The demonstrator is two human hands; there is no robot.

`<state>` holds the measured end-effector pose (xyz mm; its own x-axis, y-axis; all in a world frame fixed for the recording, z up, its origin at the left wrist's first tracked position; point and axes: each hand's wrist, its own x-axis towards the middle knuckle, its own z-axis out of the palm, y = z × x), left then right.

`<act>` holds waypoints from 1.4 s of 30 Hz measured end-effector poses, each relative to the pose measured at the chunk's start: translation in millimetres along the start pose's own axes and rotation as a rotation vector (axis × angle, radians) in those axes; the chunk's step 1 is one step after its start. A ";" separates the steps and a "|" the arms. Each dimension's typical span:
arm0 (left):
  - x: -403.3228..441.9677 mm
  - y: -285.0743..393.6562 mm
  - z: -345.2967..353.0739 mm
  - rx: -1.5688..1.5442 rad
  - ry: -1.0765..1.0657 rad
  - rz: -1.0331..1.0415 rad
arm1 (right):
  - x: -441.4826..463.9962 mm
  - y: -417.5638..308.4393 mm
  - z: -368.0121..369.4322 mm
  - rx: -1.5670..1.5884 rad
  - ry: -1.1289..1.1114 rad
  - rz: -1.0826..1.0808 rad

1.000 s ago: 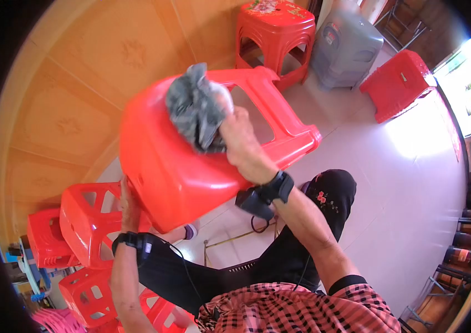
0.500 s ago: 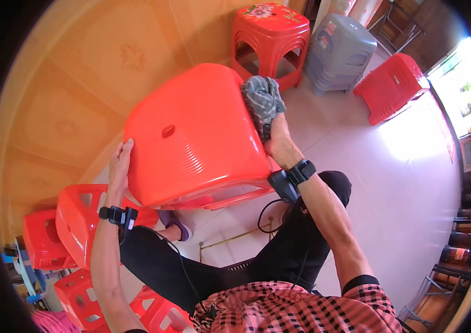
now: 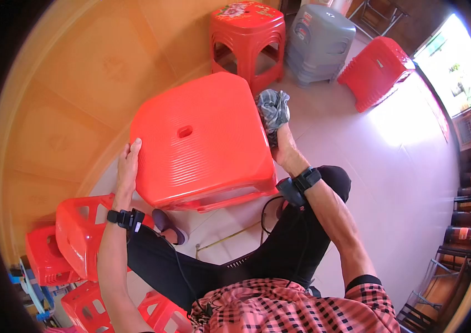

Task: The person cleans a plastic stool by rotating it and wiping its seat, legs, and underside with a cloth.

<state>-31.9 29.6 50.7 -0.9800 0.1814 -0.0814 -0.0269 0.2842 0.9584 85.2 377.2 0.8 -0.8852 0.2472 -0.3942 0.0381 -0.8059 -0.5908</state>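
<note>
A red plastic stool (image 3: 205,133) with a ribbed seat and a small slot is held in front of my knees, its seat facing me. My left hand (image 3: 128,164) grips its left edge, thumb on the rim and the other fingers partly hidden. At the right side, my right hand (image 3: 285,147) holds a bunched grey patterned cloth (image 3: 273,111) against the stool; most of those fingers are under the cloth. Dark bands with small devices sit on both wrists.
Red stools (image 3: 83,233) lie close to my left arm. Beyond the held stool stand a flower-printed red stool (image 3: 248,44), a grey stool stack (image 3: 321,41) and a tilted red stack (image 3: 377,72). A tiled wall (image 3: 80,83) rises at left; jars (image 3: 461,233) line the right.
The held stool has tipped so its seat faces me more squarely. My right hand and the cloth are slightly lower along its right side. The whole view has shifted a little.
</note>
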 end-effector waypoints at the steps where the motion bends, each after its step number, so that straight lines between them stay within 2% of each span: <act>1: 0.9 -2.2 2.7 -0.002 -0.007 -0.001 | 3.1 0.6 -8.7 0.000 0.006 -0.004; 4: 2.7 -6.0 13.1 0.075 -0.001 -0.016 | 3.2 0.6 -28.8 -0.028 0.112 0.015; 6: 1.6 -5.1 24.4 0.105 0.004 0.090 | -6.2 -3.1 -30.4 -0.092 0.161 -0.104; 9: -1.7 1.5 37.7 0.139 0.103 0.034 | -12.5 -5.5 -29.8 -0.038 0.216 -0.194; 13: 2.9 -0.4 36.8 0.118 0.027 0.069 | -11.6 -6.2 -29.1 -0.149 0.291 -0.274; 17: 9.4 -7.9 30.0 -0.049 -0.040 -0.021 | -12.4 -13.5 -21.9 -0.275 0.317 -0.198; 19: 8.5 -6.0 28.1 -0.096 -0.077 -0.045 | -2.4 -9.7 -29.0 -0.405 0.479 -0.186; 20: 9.5 -4.7 31.5 -0.167 -0.084 -0.062 | 1.4 -9.4 -37.2 -0.401 0.475 -0.186; 22: 9.3 14.5 32.3 -0.234 -0.096 -0.073 | 3.3 -4.5 -37.5 -0.301 0.398 -0.360; 24: -11.7 48.8 36.8 -0.142 -0.007 -0.038 | -20.0 -21.9 -16.7 -0.312 0.386 -0.284; 25: -6.3 42.3 28.8 -0.137 -0.005 -0.052 | -28.8 -29.2 -8.9 -0.320 0.358 -0.217; 26: 9.8 38.5 14.2 -0.145 -0.074 -0.071 | -11.6 -27.9 -20.8 -0.264 0.172 -0.266; 27: 19.1 43.8 9.2 -0.155 -0.146 -0.075 | -12.3 -28.4 -13.8 -0.260 0.159 -0.277; 30: 16.5 38.6 16.8 -0.266 -0.103 -0.111 | -11.1 -24.9 -5.9 -0.158 0.146 -0.305; 33: 7.2 40.0 21.0 -0.336 -0.074 -0.186 | -3.7 -13.0 -17.7 -0.163 0.298 -0.186; 37: 2.0 20.0 8.3 -0.288 -0.143 -0.124 | 5.2 6.0 -36.1 -0.403 0.262 -0.229; 38: 16.7 -0.5 3.7 -0.243 -0.020 -0.106 | 12.1 20.2 -29.5 -0.337 0.323 -0.371; 39: 31.1 -12.3 6.2 -0.195 0.081 -0.108 | -0.1 19.5 -20.2 -0.307 0.296 -0.425; 40: 16.9 16.4 9.8 -0.302 -0.061 -0.190 | -0.4 8.9 -13.2 -0.306 0.392 -0.325; 41: 8.3 -1.0 6.3 -0.285 -0.070 -0.253 | -11.2 16.8 -13.6 -0.301 0.505 -0.182; 42: 21.8 -6.3 -0.5 -0.301 -0.091 -0.235 | -6.2 20.8 -14.0 -0.309 0.487 -0.185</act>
<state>-53.2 31.2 43.0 -0.9192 0.2311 -0.3188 -0.3181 0.0411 0.9472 98.0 366.4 -18.9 -0.5788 0.6447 -0.4994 0.1010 -0.5510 -0.8284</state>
